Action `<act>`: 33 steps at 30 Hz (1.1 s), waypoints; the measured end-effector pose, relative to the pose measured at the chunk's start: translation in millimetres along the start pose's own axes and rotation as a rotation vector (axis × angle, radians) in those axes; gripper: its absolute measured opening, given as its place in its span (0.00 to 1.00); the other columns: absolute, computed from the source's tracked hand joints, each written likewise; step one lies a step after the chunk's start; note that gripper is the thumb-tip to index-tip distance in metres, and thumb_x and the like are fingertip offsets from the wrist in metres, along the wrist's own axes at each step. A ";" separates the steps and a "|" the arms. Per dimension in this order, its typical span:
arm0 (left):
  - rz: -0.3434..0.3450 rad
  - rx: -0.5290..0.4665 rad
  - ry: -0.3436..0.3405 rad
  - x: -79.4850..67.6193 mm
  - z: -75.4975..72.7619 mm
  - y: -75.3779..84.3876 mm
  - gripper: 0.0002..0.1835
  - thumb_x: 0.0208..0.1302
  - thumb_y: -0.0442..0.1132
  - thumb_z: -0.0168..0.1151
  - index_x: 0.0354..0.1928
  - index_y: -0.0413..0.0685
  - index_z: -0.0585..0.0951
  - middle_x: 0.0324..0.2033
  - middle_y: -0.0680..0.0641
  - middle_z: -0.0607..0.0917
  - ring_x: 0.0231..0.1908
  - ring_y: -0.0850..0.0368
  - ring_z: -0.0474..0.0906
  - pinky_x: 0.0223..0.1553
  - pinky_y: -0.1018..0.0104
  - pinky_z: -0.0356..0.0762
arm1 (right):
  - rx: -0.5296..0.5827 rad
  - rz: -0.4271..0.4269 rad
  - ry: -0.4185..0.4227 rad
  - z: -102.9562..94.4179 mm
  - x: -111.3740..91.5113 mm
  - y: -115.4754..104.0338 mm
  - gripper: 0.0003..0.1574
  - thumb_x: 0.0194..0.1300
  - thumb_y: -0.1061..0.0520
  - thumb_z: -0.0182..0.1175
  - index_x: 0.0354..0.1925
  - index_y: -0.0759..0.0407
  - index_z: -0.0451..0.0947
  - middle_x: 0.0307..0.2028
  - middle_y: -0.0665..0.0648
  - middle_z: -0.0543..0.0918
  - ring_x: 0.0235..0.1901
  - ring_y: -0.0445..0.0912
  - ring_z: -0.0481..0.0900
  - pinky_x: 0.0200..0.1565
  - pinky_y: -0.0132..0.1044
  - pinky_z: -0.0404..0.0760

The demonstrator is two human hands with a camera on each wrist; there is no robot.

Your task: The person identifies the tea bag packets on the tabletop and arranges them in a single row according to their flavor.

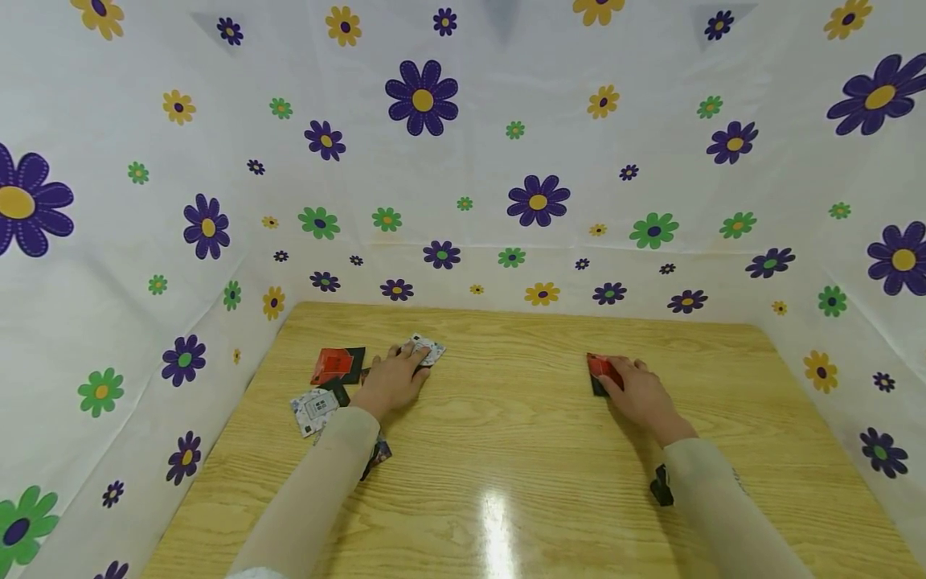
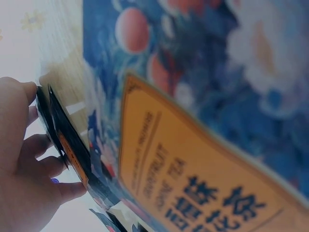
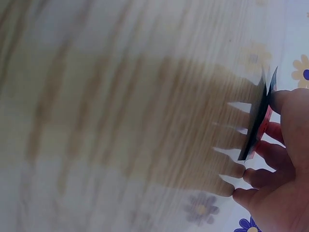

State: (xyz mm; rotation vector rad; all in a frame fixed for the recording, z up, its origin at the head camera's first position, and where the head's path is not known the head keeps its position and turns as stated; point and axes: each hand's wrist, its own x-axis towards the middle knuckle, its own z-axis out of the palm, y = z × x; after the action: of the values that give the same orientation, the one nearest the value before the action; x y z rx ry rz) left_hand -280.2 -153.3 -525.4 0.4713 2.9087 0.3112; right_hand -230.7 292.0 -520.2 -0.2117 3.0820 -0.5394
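Observation:
My left hand (image 1: 394, 379) reaches over a loose group of tea packets at the table's left. Its thumb and fingers grip a dark-edged packet (image 2: 52, 116) in the left wrist view; in the head view its fingertips lie on a white patterned packet (image 1: 432, 347). A blue floral tea packet with an orange label (image 2: 154, 159) looms close to the left wrist camera. Off to the right, my right hand (image 1: 640, 392) pinches a red and black packet (image 1: 597, 367) at the table, thumb on one side and fingers on the other.
Beside the left hand lie a red and black packet (image 1: 335, 366), a white packet (image 1: 316, 410) and a dark floral packet (image 1: 379, 455) partly behind the sleeve. A small black object (image 1: 661, 487) sits by the right sleeve. Flowered cloth (image 1: 492, 241) walls the wooden table (image 1: 506, 418).

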 end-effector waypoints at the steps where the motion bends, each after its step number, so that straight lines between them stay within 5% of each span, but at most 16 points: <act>1: -0.001 0.000 -0.001 -0.2 -0.2 0.0 0.32 0.85 0.55 0.44 0.84 0.55 0.61 0.82 0.39 0.59 0.81 0.32 0.53 0.74 0.23 0.57 | 0.001 0.000 0.000 0.5 0.4 0.3 0.35 0.83 0.49 0.52 0.74 0.73 0.65 0.70 0.80 0.70 0.65 0.82 0.68 0.63 0.76 0.72; 21: -0.001 -0.029 0.015 -7.2 -10.5 -9.0 0.31 0.85 0.55 0.45 0.84 0.56 0.61 0.82 0.35 0.57 0.81 0.28 0.52 0.75 0.21 0.51 | 0.002 0.009 -0.008 1.0 1.9 -3.1 0.35 0.83 0.49 0.52 0.74 0.72 0.64 0.67 0.83 0.71 0.61 0.82 0.72 0.61 0.74 0.75; 33: -0.031 0.019 0.083 -29.0 -21.4 -46.3 0.32 0.85 0.52 0.46 0.83 0.48 0.62 0.79 0.27 0.60 0.78 0.22 0.55 0.73 0.19 0.53 | -0.007 0.012 -0.018 -2.5 -0.8 -0.8 0.35 0.83 0.49 0.52 0.74 0.73 0.65 0.68 0.83 0.70 0.66 0.83 0.66 0.63 0.76 0.72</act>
State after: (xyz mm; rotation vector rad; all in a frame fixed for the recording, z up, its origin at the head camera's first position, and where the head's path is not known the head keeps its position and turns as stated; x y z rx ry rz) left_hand -271.0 -209.5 -511.5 0.4251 2.9986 0.3051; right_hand -229.9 292.2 -517.6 -0.1974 3.0663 -0.5236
